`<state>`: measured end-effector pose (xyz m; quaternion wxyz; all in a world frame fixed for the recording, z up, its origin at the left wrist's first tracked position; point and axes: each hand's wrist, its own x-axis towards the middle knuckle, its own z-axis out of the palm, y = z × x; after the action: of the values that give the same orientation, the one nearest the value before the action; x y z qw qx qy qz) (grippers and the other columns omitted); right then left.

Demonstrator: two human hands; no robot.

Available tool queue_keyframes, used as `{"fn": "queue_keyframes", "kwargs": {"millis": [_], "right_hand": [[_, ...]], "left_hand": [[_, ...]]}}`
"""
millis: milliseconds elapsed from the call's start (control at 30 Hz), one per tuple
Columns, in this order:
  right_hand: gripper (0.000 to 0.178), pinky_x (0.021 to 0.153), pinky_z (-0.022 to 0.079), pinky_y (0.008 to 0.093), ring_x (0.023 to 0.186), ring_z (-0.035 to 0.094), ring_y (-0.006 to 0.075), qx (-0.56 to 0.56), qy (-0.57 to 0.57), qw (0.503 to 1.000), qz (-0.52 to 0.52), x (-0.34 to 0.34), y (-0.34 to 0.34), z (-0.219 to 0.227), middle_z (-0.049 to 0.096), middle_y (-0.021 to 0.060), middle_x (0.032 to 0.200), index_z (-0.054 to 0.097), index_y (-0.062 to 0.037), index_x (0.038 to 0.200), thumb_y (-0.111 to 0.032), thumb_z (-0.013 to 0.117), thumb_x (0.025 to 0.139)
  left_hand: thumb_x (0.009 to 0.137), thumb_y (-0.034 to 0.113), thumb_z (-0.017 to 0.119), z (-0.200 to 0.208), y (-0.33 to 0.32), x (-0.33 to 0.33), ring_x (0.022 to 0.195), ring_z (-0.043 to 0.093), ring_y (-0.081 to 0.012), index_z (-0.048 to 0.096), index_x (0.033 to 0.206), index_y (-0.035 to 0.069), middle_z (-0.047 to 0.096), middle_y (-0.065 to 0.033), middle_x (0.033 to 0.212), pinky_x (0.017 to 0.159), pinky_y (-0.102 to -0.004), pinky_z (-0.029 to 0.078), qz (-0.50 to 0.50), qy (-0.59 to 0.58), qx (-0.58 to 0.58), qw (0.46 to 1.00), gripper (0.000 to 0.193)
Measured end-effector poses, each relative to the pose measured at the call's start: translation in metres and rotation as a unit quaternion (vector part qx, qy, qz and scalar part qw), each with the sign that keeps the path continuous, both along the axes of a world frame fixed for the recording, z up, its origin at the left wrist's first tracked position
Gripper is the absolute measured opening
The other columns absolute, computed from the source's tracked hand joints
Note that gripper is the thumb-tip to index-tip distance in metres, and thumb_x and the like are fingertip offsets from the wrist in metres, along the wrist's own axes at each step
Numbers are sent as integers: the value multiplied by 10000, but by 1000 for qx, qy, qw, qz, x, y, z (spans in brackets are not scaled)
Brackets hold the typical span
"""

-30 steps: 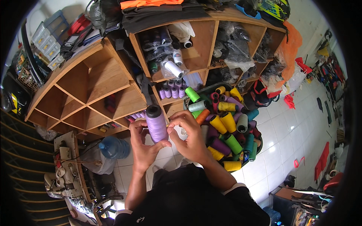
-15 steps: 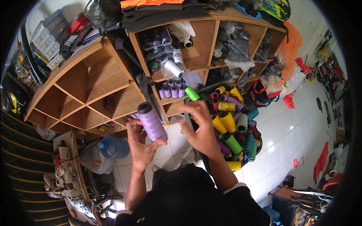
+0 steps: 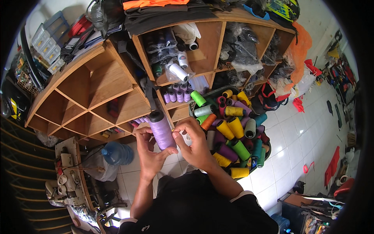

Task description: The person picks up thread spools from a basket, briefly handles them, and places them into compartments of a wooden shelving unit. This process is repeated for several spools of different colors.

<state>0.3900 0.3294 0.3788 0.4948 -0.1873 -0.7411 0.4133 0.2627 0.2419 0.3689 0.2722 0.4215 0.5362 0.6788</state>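
Purple spool [image 3: 162,132] at 9 o'clock from spool pile [image 3: 235,125]; left hand [image 3: 151,158] part-curled, gripping it. Right hand [image 3: 196,146] bent at its 3 o'clock — can't tell if pinching thread. Risk: weak grip could drop it — hard tug, unwinding.

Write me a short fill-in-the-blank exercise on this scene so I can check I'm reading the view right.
1. The left hand holds a spool wound with ____ thread.
2. The upper end of that spool is coloured ____.
3. The heap of mixed-colour spools lies to the person's ____.
4. The large plastic bottle is ____.

Missing words: purple; black; right; blue.
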Motion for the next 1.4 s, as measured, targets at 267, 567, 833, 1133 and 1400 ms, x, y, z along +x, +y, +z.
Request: {"fn": "queue_keyframes", "kwargs": {"millis": [267, 567, 833, 1133, 1400], "right_hand": [[44, 736, 425, 313, 832, 519, 186, -111, -54, 991, -51, 30, 28, -36, 517, 105, 902, 500, -5, 905, 18, 530, 883], [237, 730, 468, 262, 816, 602, 148, -95, -86, 978, -166, 60, 70, -31, 622, 49, 883, 671, -35, 1072, -59, 668, 836], [189, 707, 460, 267, 799, 607, 157, -54, 35, 998, 7, -4, -2, 6, 649, 82, 885, 707, -16, 983, 0, 724, 795], [79, 729, 448, 332, 809, 578, 238, -4, 20, 1000, 10, -9, -1, 6, 593, 104, 868, 609, -2, 866, 4, 674, 822], [54, 720, 423, 324, 752, 516, 238, -44, 0, 998, -40, 6, 14, -16, 519, 103, 835, 501, -1, 847, 2, 538, 886]], "left_hand": [[607, 221, 922, -6, 1, -3, 1063, 547, -177, 373, 1136, 61, 504, -71, 1134, 914, -332, 478, -7, -56, 12, 998, 779], [611, 263, 921, -10, -2, -18, 1052, 554, -170, 385, 1145, 67, 538, -73, 1137, 915, -316, 456, 0, -82, 29, 996, 782], [572, 232, 938, 1, 2, -9, 1037, 577, -190, 376, 1133, 62, 539, -88, 1119, 900, -333, 487, -5, -64, 49, 997, 812], [555, 167, 944, 3, -5, -9, 1028, 577, -176, 374, 1129, 51, 531, -89, 1091, 915, -348, 499, 13, -8, 21, 1000, 818], [612, 186, 925, -5, -3, -14, 1038, 559, -170, 387, 1136, 54, 533, -82, 1116, 906, -327, 475, -1, -61, 34, 998, 763]]}}
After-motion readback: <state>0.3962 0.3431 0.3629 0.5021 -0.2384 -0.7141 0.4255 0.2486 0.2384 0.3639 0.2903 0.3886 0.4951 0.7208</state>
